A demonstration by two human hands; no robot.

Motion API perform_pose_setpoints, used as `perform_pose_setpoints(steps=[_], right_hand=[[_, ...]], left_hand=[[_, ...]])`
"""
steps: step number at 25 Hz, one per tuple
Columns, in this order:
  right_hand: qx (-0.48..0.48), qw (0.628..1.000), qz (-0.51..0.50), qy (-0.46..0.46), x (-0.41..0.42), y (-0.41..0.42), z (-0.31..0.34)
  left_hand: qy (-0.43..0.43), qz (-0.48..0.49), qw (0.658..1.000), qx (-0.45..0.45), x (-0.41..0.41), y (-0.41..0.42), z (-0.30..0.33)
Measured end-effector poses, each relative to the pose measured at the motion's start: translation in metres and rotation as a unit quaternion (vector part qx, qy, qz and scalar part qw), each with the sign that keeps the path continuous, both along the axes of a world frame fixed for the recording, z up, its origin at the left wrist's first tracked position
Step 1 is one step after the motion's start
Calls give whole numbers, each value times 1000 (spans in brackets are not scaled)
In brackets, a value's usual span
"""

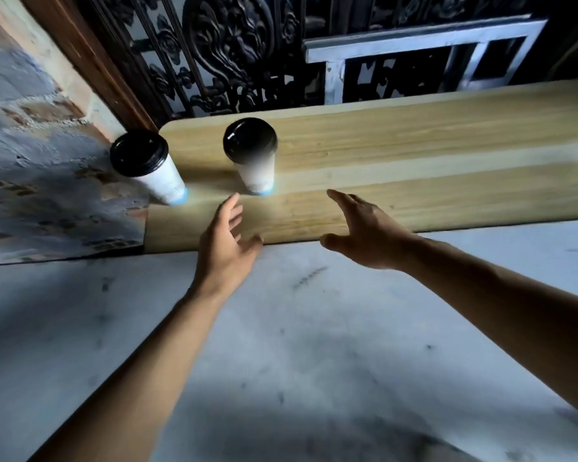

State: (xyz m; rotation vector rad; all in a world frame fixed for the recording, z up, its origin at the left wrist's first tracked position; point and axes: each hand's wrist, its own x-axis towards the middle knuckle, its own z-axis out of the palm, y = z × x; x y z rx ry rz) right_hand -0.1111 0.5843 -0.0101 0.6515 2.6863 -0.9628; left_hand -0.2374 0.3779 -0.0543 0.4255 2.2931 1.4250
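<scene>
Both hands open over the desk, short of the cups.

From my feed, the left hand (226, 241) hovers above the front edge of the wooden desk (414, 161), fingers loosely spread and holding nothing, its fingertips just short of the base of the near cup (252, 155) and not touching it. That white paper cup with a black lid stands upright towards the left end of the desk. I see the right hand (364, 235) further right, palm turned inward, fingers straight and empty, with bare wood beneath it. A second cup (147, 165) of the same kind stands at the desk's left edge, apart from the first. Behind the desk are a dark ornate iron grille (227, 51) and a white frame (414, 48); below is the pale floor (281, 328).
</scene>
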Motion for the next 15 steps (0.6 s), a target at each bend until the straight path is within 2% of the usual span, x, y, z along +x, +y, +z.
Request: perform_pose_setpoints(steps=[4, 7, 11, 15], right_hand=[[-22, 999, 21, 21, 81, -9, 43], [-25, 997, 33, 70, 150, -17, 76], [-56, 989, 91, 97, 241, -38, 98], [-50, 987, 148, 38, 308, -62, 89]], left_hand=[[62, -50, 996, -36, 101, -14, 38], [90, -65, 991, -73, 187, -26, 56], [60, -62, 981, -171, 291, -54, 63], [-37, -72, 974, -210, 371, -68, 43]])
